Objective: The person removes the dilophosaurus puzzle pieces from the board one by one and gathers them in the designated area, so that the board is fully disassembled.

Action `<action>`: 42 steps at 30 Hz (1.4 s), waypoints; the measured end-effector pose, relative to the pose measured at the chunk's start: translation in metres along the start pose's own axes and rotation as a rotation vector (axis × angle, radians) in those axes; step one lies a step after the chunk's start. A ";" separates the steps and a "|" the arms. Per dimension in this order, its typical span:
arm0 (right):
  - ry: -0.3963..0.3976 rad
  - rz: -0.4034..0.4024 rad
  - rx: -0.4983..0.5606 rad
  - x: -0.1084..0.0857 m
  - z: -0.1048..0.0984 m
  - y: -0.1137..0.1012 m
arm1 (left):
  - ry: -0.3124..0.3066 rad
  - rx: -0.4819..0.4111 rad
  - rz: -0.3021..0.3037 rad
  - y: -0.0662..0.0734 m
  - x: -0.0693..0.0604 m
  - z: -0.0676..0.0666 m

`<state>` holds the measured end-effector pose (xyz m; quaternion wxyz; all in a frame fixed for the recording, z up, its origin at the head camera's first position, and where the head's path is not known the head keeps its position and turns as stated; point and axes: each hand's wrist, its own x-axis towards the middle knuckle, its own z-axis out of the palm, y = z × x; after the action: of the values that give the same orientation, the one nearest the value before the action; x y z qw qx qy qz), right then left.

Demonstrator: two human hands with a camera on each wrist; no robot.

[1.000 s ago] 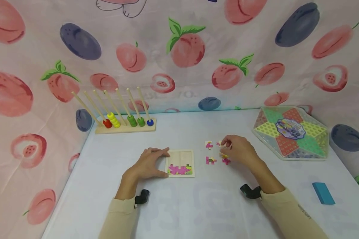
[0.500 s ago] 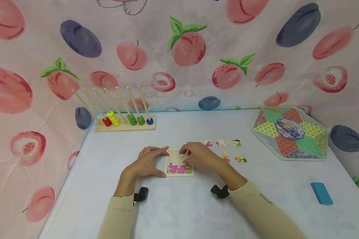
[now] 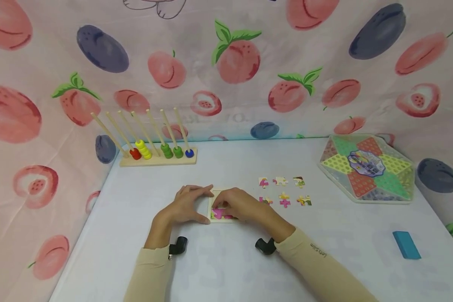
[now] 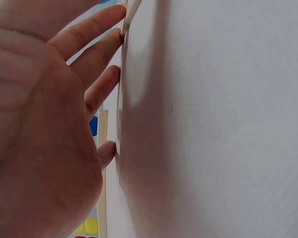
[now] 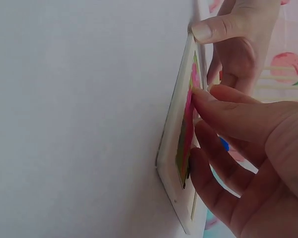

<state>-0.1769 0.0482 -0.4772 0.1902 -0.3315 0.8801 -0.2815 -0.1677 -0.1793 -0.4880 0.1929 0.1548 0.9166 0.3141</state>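
Note:
A small pale wooden puzzle tray (image 3: 226,222) lies flat on the table. Along its near side run joined pink and green pieces. My left hand (image 3: 185,204) rests beside it, thumb and fingers spread, their tips touching the left edge near both corners. Over the tray, my right hand (image 3: 238,205) has thumb and bent fingers at a pink puzzle piece (image 3: 217,214); the right wrist view shows its thumb on the pink surface (image 5: 189,116). Fingers hide part of the contact. Several loose puzzle pieces (image 3: 284,200) lie in two rows on the right.
A wooden bead counting rack (image 3: 158,162) stands at the back left. At the back right lies a hexagonal patterned case (image 3: 366,167). A blue block (image 3: 406,245) sits near the right table edge. Fruit-printed cloth (image 3: 226,84) hangs behind the white table (image 3: 226,268).
My right hand has moved left from the loose pieces to the tray, then farther in toward its left side. My left hand has stayed at the tray's edge.

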 end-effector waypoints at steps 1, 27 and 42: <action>-0.003 -0.009 -0.003 0.000 0.000 0.000 | 0.001 0.003 0.001 0.000 0.000 0.000; -0.057 -0.057 0.004 0.001 0.003 -0.005 | 0.011 -0.012 0.034 -0.001 -0.002 0.002; -0.035 -0.059 -0.063 0.002 0.005 -0.006 | 0.018 -0.002 0.049 -0.001 -0.001 0.001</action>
<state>-0.1727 0.0411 -0.4777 0.1868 -0.3680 0.8750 -0.2530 -0.1667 -0.1801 -0.4894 0.1769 0.1740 0.9140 0.3210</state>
